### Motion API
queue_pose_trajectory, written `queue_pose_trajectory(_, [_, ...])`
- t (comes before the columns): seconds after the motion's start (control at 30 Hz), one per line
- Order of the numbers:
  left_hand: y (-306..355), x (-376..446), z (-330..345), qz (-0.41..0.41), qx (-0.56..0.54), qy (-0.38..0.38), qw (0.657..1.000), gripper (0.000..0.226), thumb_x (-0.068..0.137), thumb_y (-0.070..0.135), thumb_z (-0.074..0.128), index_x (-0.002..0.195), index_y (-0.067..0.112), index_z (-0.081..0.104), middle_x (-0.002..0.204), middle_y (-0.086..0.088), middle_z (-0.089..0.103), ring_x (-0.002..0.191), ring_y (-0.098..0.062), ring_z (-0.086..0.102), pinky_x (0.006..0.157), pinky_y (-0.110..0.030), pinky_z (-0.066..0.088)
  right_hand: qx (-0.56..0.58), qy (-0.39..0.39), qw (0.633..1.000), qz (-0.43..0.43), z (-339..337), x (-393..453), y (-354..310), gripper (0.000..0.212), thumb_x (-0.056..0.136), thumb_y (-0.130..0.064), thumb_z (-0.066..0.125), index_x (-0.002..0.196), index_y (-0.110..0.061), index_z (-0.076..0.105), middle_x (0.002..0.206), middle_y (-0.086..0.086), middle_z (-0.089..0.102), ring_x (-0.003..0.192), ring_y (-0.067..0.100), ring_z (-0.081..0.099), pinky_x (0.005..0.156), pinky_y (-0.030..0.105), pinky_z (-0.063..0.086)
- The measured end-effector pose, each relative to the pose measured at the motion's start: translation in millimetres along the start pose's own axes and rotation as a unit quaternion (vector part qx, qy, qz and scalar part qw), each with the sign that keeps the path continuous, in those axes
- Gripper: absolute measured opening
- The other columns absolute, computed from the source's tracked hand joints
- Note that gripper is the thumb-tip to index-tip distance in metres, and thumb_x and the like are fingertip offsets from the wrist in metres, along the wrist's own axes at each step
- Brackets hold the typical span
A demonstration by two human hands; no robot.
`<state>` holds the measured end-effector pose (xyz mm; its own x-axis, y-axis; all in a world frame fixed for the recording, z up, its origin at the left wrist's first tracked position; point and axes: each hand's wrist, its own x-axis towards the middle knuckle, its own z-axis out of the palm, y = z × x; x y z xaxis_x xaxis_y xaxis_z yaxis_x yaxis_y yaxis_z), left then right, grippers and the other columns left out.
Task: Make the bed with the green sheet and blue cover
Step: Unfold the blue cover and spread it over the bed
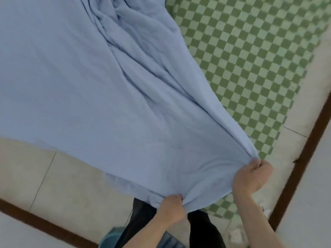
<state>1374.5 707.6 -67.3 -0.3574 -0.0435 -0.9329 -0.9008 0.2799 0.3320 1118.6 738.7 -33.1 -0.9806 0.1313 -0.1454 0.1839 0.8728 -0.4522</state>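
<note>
The light blue cover spreads across the left and middle of the view, bunched into folds near the top centre. Its near edge is lifted and pulled taut toward me. My left hand is shut on that edge at the bottom centre. My right hand grips a corner of the cover further right and a little higher. The green checkered sheet lies flat on the bed to the right, partly hidden beneath the cover.
Pale floor tiles show below the cover at the left. A dark brown skirting strip runs along the wall on the right, another at the lower left. My dark trousers and a teal object are at the bottom.
</note>
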Motion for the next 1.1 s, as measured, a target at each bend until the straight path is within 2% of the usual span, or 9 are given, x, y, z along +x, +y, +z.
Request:
queue_pose_trajectory(0.07, [7.9, 14.9, 16.9, -0.009, 0.07, 0.032, 0.997, 0.039, 0.098, 0.024, 0.044, 0.134, 0.009, 0.047, 0.134, -0.012, 0.056, 0.121, -0.027, 0.054, 0.091, -0.039, 0.045, -0.077, -0.183, 0.97, -0.139, -4.4, 0.0, 32.0, 0.023, 0.103, -0.032, 0.042, 0.086, -0.016, 0.047, 0.097, 0.002, 0.049, 0.086, 0.027, 0.051, 0.071, 0.035, 0.038])
queue_pose_trajectory(0.17, [16.6, 37.5, 44.6, -0.058, 0.126, 0.086, 0.987, 0.064, 0.095, 0.036, 0.044, 0.152, 0.014, 0.026, 0.15, -0.008, 0.041, 0.133, -0.028, 0.043, 0.101, -0.044, 0.042, -0.182, -0.452, 0.843, -0.227, -3.6, 21.2, 68.7, 0.012, 0.098, -0.036, 0.055, 0.092, -0.027, 0.059, 0.104, -0.01, 0.054, 0.09, 0.01, 0.054, 0.072, 0.026, 0.039])
queue_pose_trajectory(0.37, [82.7, 103.2, 112.9, -0.249, 0.055, 0.185, 0.949, 0.132, 0.066, 0.082, 0.056, 0.159, 0.014, -0.008, 0.16, -0.017, 0.008, 0.148, -0.037, 0.013, 0.114, -0.058, 0.014, -0.101, -0.487, 0.867, 0.006, 32.3, 105.9, 81.2, 0.053, 0.097, -0.041, 0.052, 0.143, -0.016, 0.046, 0.132, 0.002, 0.058, 0.112, 0.025, 0.06, 0.092, 0.038, 0.05])
queue_pose_trajectory(0.53, [121.1, 107.8, 134.9, -0.21, 0.029, 0.411, 0.887, 0.045, 0.082, 0.012, 0.07, 0.125, -0.001, 0.063, 0.109, -0.021, 0.066, 0.096, -0.038, 0.066, 0.082, -0.048, 0.054, -0.08, -0.668, 0.739, -0.03, 45.7, 79.8, 79.9, 0.031, 0.092, -0.026, 0.065, 0.12, -0.011, 0.06, 0.101, 0.001, 0.064, 0.089, 0.018, 0.061, 0.07, 0.021, 0.054])
queue_pose_trajectory(0.7, [118.8, 72.0, 115.3, -0.104, -0.119, 0.534, 0.83, 0.019, 0.077, 0.003, 0.063, 0.095, 0.003, 0.07, 0.082, -0.012, 0.069, 0.071, -0.034, 0.065, 0.062, -0.045, 0.05, 0.012, -0.787, 0.601, 0.139, 19.4, 54.1, 82.0, 0.023, 0.093, -0.015, 0.063, 0.105, 0.0, 0.075, 0.099, 0.013, 0.074, 0.092, 0.024, 0.071, 0.083, 0.035, 0.059])
queue_pose_trajectory(0.8, [107.3, 48.7, 127.4, -0.106, -0.144, 0.592, 0.786, 0.028, 0.077, -0.003, 0.065, 0.102, 0.008, 0.067, 0.088, -0.007, 0.069, 0.078, -0.027, 0.063, 0.074, -0.041, 0.047, 0.159, -0.684, 0.673, 0.233, 2.1, 89.0, 96.9, 0.018, 0.09, -0.007, 0.06, 0.093, -0.013, 0.076, 0.078, 0.004, 0.069, 0.066, 0.015, 0.063, 0.063, 0.024, 0.052])
queue_pose_trajectory(0.93, [103.5, 45.5, 164.0, -0.27, -0.267, 0.598, 0.706, 0.04, 0.088, 0.008, 0.06, 0.127, 0.012, 0.056, 0.128, -0.006, 0.057, 0.115, -0.025, 0.053, 0.101, -0.041, 0.042, 0.156, -0.439, 0.836, 0.288, -15.3, 139.9, 126.3, 0.025, 0.092, -0.007, 0.061, 0.08, -0.028, 0.056, 0.083, 0.005, 0.056, 0.08, -0.001, 0.054, 0.064, 0.015, 0.038])
queue_pose_trajectory(1.0, [112.1, 57.4, 173.2, -0.327, -0.57, 0.448, 0.606, 0.046, 0.089, 0.018, 0.063, 0.133, 0.009, 0.052, 0.136, -0.012, 0.05, 0.123, -0.03, 0.048, 0.104, -0.043, 0.043, 0.112, -0.441, 0.866, 0.208, -13.6, 149.1, 132.4, 0.007, 0.093, -0.012, 0.065, 0.094, -0.019, 0.063, 0.098, 0.012, 0.06, 0.095, 0.017, 0.06, 0.072, 0.014, 0.04])
queue_pose_trajectory(1.1, [135.8, 70.7, 164.5, -0.163, -0.843, 0.194, 0.474, 0.03, 0.081, 0.037, 0.068, 0.101, 0.016, 0.066, 0.107, -0.005, 0.073, 0.101, -0.021, 0.068, 0.08, -0.031, 0.056, 0.225, -0.465, 0.83, 0.211, -14.7, 129.6, 110.2, 0.036, 0.101, -0.007, 0.053, 0.136, -0.007, 0.058, 0.123, 0.011, 0.065, 0.105, 0.023, 0.062, 0.097, 0.036, 0.054])
